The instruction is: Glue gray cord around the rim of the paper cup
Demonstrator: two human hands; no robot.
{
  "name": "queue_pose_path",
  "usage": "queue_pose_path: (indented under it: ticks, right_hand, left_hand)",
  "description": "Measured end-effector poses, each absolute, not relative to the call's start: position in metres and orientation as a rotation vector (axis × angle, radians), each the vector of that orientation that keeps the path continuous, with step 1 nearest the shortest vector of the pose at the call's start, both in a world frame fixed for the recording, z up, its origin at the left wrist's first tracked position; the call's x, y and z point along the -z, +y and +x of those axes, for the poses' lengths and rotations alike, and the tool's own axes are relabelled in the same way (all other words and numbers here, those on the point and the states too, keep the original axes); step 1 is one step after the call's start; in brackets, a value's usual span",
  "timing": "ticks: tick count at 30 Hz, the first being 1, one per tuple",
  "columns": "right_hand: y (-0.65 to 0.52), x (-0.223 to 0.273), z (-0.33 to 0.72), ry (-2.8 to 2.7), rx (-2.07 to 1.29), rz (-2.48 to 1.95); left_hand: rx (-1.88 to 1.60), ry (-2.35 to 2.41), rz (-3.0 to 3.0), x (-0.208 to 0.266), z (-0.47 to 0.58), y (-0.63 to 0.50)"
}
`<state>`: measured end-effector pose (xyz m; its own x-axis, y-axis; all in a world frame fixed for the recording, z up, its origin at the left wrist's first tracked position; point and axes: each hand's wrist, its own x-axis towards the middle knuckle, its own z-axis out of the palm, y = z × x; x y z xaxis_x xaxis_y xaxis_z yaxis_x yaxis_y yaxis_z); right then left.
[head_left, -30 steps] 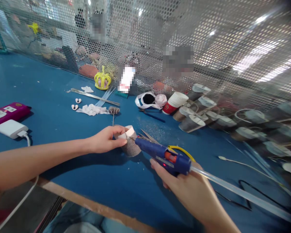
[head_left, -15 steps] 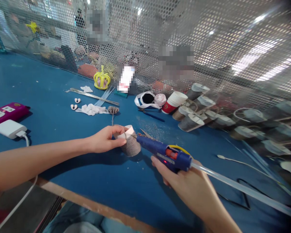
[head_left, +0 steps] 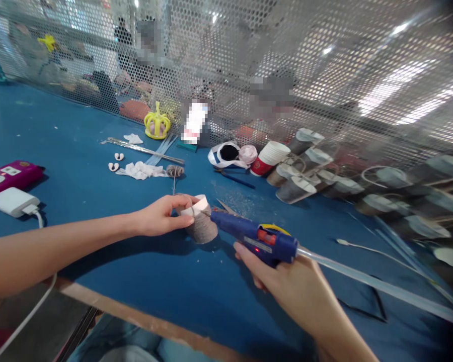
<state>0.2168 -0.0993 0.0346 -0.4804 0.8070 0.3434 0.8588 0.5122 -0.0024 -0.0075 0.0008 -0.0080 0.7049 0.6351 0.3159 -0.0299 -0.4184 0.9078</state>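
My left hand (head_left: 168, 215) is closed around the pale upper part of a paper cup (head_left: 204, 230), whose other part is wrapped in grey twine. The cup is tilted above the blue table. From my left fingers a strand of twine runs back to a small grey twine ball (head_left: 174, 171). My right hand (head_left: 283, 286) grips a blue hot glue gun (head_left: 245, 231) with a red light lit. Its nozzle points left and meets the twine-wrapped side of the cup, or nearly so. A long clear glue stick (head_left: 362, 279) sticks out of its back. Scissors (head_left: 225, 206) lie partly hidden behind the gun.
Behind the cup lie pliers (head_left: 236, 178), white ribbon (head_left: 217, 156) and stacked paper cups (head_left: 270, 158). Several twine-wrapped cups (head_left: 296, 189) fill the right side. A yellow crown (head_left: 157, 123) and a phone (head_left: 195, 121) stand before the mesh screen. At left are a purple power strip (head_left: 13, 176) and white charger (head_left: 13, 201).
The view has shifted very slightly. Both hands, the cup and the glue gun keep nearly the same positions relative to each other.
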Motion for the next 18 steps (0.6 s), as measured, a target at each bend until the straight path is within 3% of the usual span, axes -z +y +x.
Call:
queue_pose_path:
  ticks: [12,18]
  right_hand:
    - [-0.103,-0.037,0.213,-2.330,0.013,-1.594]
    - [-0.097,-0.049,0.203,-2.136,-0.373,-1.785]
  left_hand:
    - [-0.775,0.470,1.861,0.005,-0.009,0.000]
    - [-0.758,0.461,1.871,0.007,-0.009,0.002]
